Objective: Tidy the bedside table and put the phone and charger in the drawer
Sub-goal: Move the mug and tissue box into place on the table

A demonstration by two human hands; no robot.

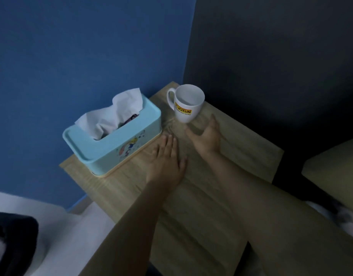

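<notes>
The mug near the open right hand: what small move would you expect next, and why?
Probably the right hand closes around the mug. It is open, empty and cupped just in front of the mug, apart from it. The left hand lies flat beside the tissue box. No phone or charger shows on the table, so shifting the mug seems the likely tidying step.

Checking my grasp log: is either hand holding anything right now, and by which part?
Nothing is held. The left hand lies flat and open beside the tissue box; the right hand is open, just short of the mug.
</notes>
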